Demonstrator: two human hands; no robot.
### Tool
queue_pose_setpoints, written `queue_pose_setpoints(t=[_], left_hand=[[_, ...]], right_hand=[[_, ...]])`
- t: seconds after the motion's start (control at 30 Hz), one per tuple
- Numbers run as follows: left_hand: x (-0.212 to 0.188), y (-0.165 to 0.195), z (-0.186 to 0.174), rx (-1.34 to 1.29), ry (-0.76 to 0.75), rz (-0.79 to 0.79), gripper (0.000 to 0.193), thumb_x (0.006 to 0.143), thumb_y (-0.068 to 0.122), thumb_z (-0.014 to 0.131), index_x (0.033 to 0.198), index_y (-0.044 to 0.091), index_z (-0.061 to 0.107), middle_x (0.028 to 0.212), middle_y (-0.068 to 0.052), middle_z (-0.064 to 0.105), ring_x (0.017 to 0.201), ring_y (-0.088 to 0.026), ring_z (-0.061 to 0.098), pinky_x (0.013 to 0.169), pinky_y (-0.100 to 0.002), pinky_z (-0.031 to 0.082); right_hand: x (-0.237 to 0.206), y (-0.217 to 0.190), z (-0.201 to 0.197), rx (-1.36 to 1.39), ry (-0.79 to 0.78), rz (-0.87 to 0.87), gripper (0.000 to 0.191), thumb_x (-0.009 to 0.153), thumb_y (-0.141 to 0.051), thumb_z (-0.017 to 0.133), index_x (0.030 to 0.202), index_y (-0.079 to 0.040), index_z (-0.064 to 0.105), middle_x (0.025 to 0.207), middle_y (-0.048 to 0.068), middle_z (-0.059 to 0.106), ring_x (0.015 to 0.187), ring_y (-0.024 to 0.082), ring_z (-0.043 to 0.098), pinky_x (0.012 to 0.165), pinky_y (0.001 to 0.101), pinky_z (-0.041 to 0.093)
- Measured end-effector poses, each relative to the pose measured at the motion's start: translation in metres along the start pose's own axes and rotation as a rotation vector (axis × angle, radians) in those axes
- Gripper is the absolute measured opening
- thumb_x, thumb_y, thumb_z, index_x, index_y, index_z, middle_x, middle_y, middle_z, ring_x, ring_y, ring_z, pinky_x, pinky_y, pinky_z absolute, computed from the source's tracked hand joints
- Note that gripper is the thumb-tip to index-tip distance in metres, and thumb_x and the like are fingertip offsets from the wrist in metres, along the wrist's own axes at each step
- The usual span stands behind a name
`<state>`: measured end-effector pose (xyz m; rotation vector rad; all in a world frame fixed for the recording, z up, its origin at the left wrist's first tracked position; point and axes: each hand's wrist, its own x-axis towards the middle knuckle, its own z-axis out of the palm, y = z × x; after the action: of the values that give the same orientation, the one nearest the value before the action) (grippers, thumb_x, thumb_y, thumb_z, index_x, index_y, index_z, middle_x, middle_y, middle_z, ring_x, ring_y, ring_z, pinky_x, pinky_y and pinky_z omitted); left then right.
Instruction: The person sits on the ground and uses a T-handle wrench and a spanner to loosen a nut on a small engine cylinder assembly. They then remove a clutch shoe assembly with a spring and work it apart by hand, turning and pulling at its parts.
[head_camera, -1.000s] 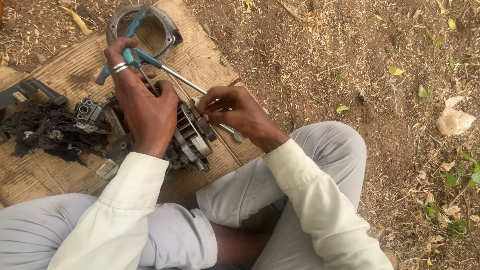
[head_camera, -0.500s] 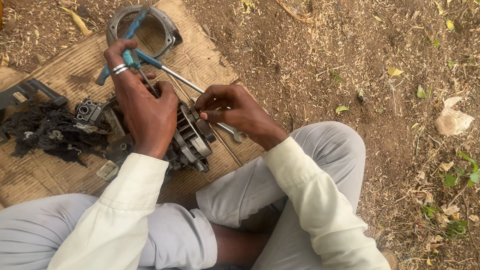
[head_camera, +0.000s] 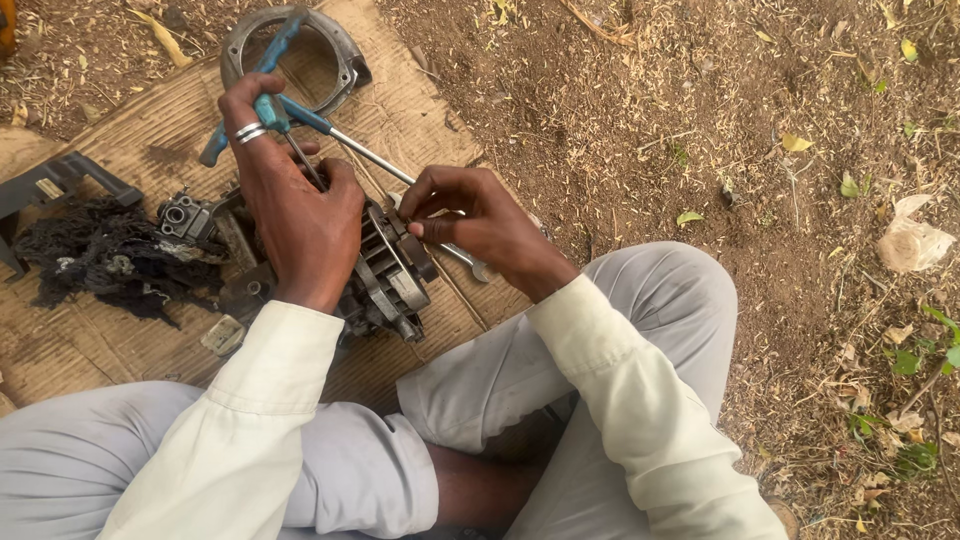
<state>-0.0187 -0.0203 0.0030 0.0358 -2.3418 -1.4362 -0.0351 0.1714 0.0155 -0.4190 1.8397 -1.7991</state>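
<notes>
I sit cross-legged on the ground, and in front of my knees lies a flattened piece of cardboard (head_camera: 420, 110) that carries all the parts. My left hand (head_camera: 295, 210) rests on top of a small engine block (head_camera: 390, 275) with cooling fins, which stands near the front edge of the cardboard, just before my legs. The fingers of this hand are closed around the blue handle of a T-shaped wrench (head_camera: 265, 105); its thin shaft goes down under my palm to the engine, and I cannot see where the tip ends. On one finger I wear two silver rings. My right hand (head_camera: 475, 220) is just beside the engine, on its right side, and thumb and fingertips are pressed together, pinching something small at the engine's edge; what it is exactly, I cannot tell. Under this hand a screwdriver (head_camera: 365, 150) with blue handle and long metal shaft lies diagonal on the cardboard. At the far edge of the cardboard lies a round metal ring housing (head_camera: 345, 60). At the left edge there is a heap of black, tangled material (head_camera: 95, 255), and a small carburetor-like part (head_camera: 185, 215) lies between this heap and the engine.
</notes>
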Motion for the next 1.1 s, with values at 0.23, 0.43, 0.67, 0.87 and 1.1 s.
queue_pose_setpoints(t=[0.23,0.43,0.67,0.87,1.1], left_hand=[[0.000,-0.001,0.000,0.016,-0.004,-0.020,0.069,0.086,-0.020,0.063,0.141,0.011,0.034,0.147,-0.013,0.041,0.129,-0.024,0.055,0.095,-0.037,0.055],[-0.001,-0.003,0.001,0.007,-0.001,-0.020,0.069,0.085,-0.019,0.063,0.140,0.011,0.034,0.145,-0.013,0.042,0.123,-0.023,0.056,0.097,-0.037,0.055],[-0.002,-0.002,0.000,-0.004,-0.016,-0.059,0.068,0.086,-0.018,0.062,0.141,0.010,0.034,0.146,-0.014,0.042,0.122,-0.024,0.057,0.097,-0.038,0.054],[0.000,-0.004,0.000,0.013,-0.013,-0.008,0.067,0.088,-0.018,0.062,0.141,0.010,0.033,0.148,-0.014,0.041,0.132,-0.026,0.054,0.099,-0.037,0.055],[-0.001,0.000,0.001,0.002,-0.015,-0.094,0.071,0.086,-0.018,0.062,0.144,0.012,0.035,0.149,-0.014,0.042,0.121,-0.024,0.058,0.094,-0.037,0.054]], right_hand=[[0.006,-0.007,0.003,-0.141,0.042,0.434,0.015,0.100,-0.017,0.067,0.100,-0.002,0.069,0.081,0.006,0.071,0.073,0.016,0.066,0.066,0.0331,0.056],[0.001,0.010,0.000,0.147,-0.042,0.145,0.010,0.096,-0.010,0.069,0.099,-0.002,0.065,0.089,0.007,0.072,0.081,0.014,0.071,0.073,0.0317,0.062],[-0.004,0.004,-0.012,-0.044,-0.044,0.287,0.021,0.092,-0.008,0.070,0.112,-0.007,0.067,0.099,0.003,0.071,0.086,0.012,0.067,0.069,0.0301,0.054],[0.005,0.001,-0.009,-0.035,-0.031,0.395,0.023,0.095,-0.024,0.069,0.110,-0.005,0.070,0.090,0.006,0.072,0.078,0.011,0.068,0.067,0.0252,0.058],[0.005,0.012,0.003,0.006,0.037,0.347,0.019,0.100,-0.020,0.068,0.094,-0.001,0.064,0.083,0.007,0.069,0.076,0.012,0.066,0.066,0.0281,0.054]])
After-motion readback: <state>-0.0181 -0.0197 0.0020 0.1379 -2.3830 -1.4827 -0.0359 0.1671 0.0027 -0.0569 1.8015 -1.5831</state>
